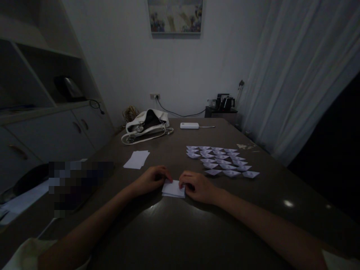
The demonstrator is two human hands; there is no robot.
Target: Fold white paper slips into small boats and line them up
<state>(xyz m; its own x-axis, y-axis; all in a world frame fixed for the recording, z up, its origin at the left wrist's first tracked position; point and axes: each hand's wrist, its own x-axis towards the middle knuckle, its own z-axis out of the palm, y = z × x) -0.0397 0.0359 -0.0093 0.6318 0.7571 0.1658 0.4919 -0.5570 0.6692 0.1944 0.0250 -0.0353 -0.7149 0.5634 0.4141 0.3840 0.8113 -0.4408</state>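
Observation:
A folded sheet of white paper (173, 190) lies on the dark table in front of me, its lower edge showing more than one layer. My left hand (152, 180) has its curled fingers on the paper's upper left corner. At the right side, my right hand (201, 186) pinches the paper's edge, thumb and fingers bent. Several folded paper boats (224, 166) stand in rows to the right, beyond my right hand. Farther left lies a small stack of flat white sheets (137, 159).
A white handbag (149, 125) sits at the table's far left, beside a white power bank (189, 126) with a short cable. A blurred-out patch (80, 183) covers something at the left. Cabinets (59, 131) line the left wall; a pale curtain (292, 75) hangs right.

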